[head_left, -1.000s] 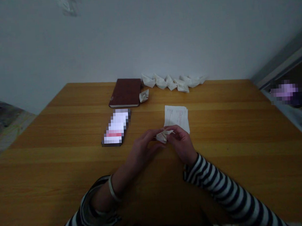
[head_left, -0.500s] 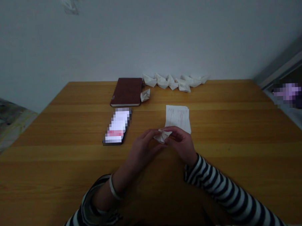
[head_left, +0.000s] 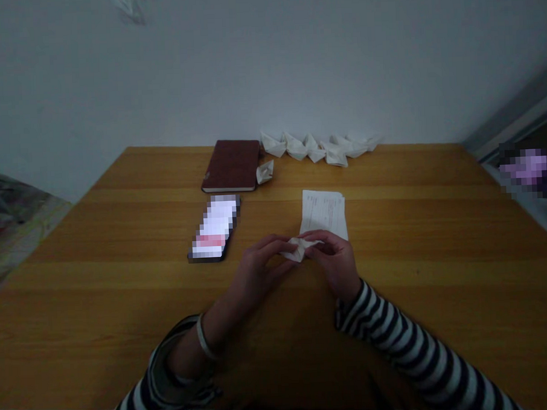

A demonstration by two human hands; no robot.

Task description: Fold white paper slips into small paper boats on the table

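A small folded white paper [head_left: 297,250] is held between both hands above the table, its shape like a little paper boat. The fingers of my left hand [head_left: 262,269] pinch its left side. On its right side, my right hand [head_left: 337,259] grips it with thumb and fingers. Parts of the paper are hidden behind the fingers. Just beyond my right hand lie printed paper sheets [head_left: 323,212], their near edge partly covered by it.
Along the wall several folded paper boats [head_left: 296,146] stand in a row. One more folded paper boat [head_left: 265,172] rests beside a brown notebook [head_left: 232,164]. A lit phone [head_left: 214,227] lies left of my hands on the wooden table [head_left: 122,278].
My right hand has shifted slightly right, and the folded paper between my hands is spread wider. My left hand keeps its hold.
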